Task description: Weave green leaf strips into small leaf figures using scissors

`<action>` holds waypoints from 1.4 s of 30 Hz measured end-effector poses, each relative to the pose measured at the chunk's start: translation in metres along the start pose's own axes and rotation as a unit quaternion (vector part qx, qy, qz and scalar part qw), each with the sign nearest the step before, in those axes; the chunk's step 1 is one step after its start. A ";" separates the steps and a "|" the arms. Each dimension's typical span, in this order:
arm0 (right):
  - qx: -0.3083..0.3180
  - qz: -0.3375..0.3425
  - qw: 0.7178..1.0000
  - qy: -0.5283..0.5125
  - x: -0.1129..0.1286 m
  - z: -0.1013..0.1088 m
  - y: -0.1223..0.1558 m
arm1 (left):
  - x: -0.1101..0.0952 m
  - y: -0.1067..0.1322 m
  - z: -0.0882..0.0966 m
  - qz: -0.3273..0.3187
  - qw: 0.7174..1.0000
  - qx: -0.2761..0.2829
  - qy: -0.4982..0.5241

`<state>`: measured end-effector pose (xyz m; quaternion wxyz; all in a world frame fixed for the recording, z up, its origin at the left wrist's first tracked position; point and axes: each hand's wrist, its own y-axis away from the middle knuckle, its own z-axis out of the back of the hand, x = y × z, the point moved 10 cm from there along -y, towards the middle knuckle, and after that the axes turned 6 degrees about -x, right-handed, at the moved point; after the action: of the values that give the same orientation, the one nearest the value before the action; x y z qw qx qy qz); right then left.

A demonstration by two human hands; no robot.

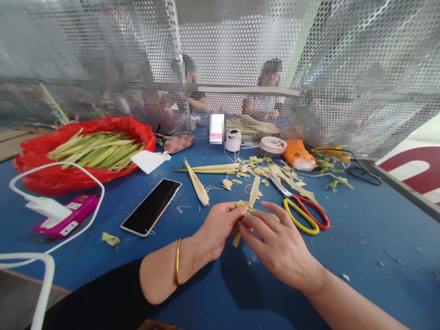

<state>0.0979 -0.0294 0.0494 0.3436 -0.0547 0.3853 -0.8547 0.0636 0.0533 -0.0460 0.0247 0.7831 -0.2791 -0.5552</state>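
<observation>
A small folded piece made of pale green leaf strips [253,195] is pinched between my two hands above the blue table. My left hand [220,227], with a gold bangle at its wrist, grips it from the left, thumb on top. My right hand [275,238] has its fingertips closed on the piece from the right, the index finger partly raised. One strip stands up from it and another end pokes out below; my fingers hide its middle. Scissors [302,213] with one yellow and one red handle lie just beyond my right hand. Loose leaf strips [195,183] lie ahead of my hands.
On the left, a red plastic bag [85,178] holds many leaves, near a magenta power strip [70,215] with white cables. A dark phone [151,206] lies flat. Farther back are thread [233,140], a tape roll [273,145] and an orange packet [299,155] before a perforated metal screen [237,50]; people sit behind it.
</observation>
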 end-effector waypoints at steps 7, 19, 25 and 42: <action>-0.084 -0.333 0.920 -0.188 -0.061 -0.001 0.022 | -0.013 0.003 -0.005 -0.067 0.993 0.001 -0.101; -0.053 -0.597 0.668 -0.441 -0.085 -0.049 0.063 | -0.024 0.006 -0.011 -0.086 0.987 0.020 -0.134; -0.059 -0.635 0.621 -0.456 -0.080 -0.053 0.068 | -0.021 0.001 0.000 -0.089 0.987 -0.031 -0.128; -0.037 -0.073 0.996 -0.044 -0.034 0.008 0.002 | -0.013 -0.003 0.018 -0.016 0.994 -0.083 -0.070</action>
<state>0.1270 -0.0139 0.0595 0.2943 -0.1329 0.3960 -0.8596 0.0465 0.0669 -0.0433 0.0618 0.7419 -0.2206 -0.6302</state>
